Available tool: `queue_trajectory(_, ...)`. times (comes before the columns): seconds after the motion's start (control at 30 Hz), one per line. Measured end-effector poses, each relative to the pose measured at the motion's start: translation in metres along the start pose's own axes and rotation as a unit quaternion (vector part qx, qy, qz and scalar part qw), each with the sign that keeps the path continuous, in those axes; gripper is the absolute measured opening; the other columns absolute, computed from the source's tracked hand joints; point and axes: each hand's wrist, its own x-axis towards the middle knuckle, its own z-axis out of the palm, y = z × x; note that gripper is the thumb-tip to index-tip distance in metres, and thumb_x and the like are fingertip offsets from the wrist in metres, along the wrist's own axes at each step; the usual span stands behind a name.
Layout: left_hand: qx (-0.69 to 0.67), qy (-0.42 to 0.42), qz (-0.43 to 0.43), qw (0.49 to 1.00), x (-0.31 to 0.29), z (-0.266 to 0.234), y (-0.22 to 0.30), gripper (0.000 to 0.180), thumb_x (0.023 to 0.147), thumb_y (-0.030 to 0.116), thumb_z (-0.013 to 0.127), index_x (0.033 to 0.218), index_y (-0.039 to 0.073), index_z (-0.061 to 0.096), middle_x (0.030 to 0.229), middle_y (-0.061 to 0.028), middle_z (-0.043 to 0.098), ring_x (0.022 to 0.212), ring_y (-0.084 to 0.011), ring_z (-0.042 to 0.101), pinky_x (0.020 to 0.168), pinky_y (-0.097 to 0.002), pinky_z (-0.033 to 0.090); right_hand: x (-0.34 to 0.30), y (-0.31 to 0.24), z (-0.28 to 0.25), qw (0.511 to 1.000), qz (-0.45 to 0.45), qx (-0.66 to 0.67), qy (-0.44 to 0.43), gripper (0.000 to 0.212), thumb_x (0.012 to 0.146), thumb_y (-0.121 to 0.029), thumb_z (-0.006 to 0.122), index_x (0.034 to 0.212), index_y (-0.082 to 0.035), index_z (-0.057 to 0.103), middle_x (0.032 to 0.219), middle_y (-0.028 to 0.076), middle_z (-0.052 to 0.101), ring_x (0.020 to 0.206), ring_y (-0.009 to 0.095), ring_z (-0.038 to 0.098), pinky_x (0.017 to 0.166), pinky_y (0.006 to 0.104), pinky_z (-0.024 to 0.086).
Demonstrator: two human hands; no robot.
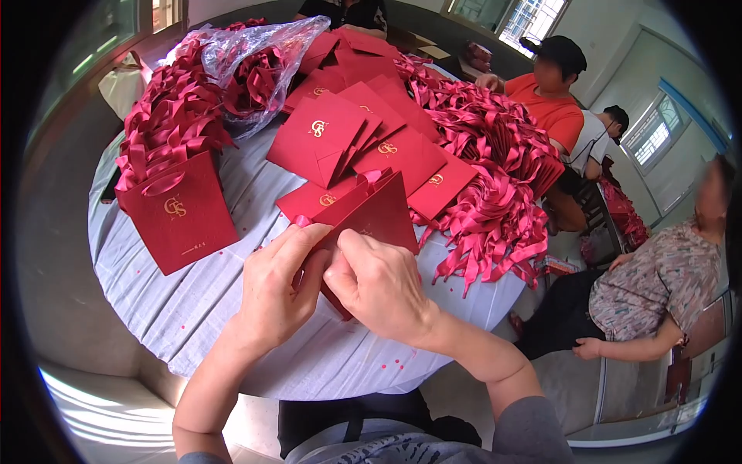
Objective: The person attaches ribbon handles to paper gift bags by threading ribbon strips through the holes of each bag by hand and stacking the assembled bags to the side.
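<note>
A red paper gift bag point(389, 210) stands tilted at the near middle of the table, its top towards me. Pink ribbon point(373, 179) loops along its far rim. At its near rim, my left hand point(280, 282) is closed, pinching a bit of pink ribbon point(301, 221) at the fingertips. My right hand point(386, 286) is curled against the same bag, knuckles up, touching the left fingers. What its fingertips grip is hidden. Just beyond lie flat red bags point(317, 135) with gold emblems, overlapping one another.
A white cloth point(193, 317) covers the round table. Ribboned bags point(179, 209) stand in a row at left, beside clear plastic wrap point(267, 66). More ribboned bags point(495, 201) heap at right. One person in orange point(549, 108) sits beyond; another in a patterned shirt point(657, 274) is at right.
</note>
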Motion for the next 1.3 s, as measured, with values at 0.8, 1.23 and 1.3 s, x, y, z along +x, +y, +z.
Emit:
queue_trajectory(0.8,-0.024,-0.04,-0.036,0.998,-0.003,0.007,0.006,0.026,0.077,-0.007,0.06,0.102,-0.002,0.058,0.087,-0.0179,0.062,0.074,-0.0345,0.062,0.065,-0.0356,0.049,-0.007,0.011,-0.008,0.997,-0.019,-0.068,-0.033,0.013,0.081,-0.008,0.059,0.077,-0.002,0.049,0.065,0.015,0.059,0.06,0.031,0.062,0.052,0.0401,0.05)
queue_trajectory(1.23,-0.044,-0.064,0.01,0.997,0.005,-0.001,0.016,0.028,0.079,-0.004,0.061,0.105,0.001,0.054,0.085,-0.0156,0.063,0.073,-0.0321,0.062,0.063,-0.035,0.048,0.023,0.012,-0.068,0.976,-0.047,-0.063,-0.201,0.031,0.075,-0.023,0.072,0.095,-0.002,0.062,0.096,0.012,0.051,0.094,0.028,0.047,0.083,0.0394,0.04)
queue_trajectory(1.3,-0.021,-0.049,0.043,0.998,0.01,-0.003,0.022,0.027,0.079,-0.003,0.062,0.104,0.002,0.053,0.082,-0.0139,0.063,0.071,-0.0311,0.062,0.06,-0.0351,0.048,0.031,0.019,-0.077,0.968,-0.03,-0.001,-0.25,0.023,0.083,-0.027,0.062,0.09,-0.005,0.066,0.089,0.012,0.055,0.091,0.03,0.051,0.083,0.0405,0.041)
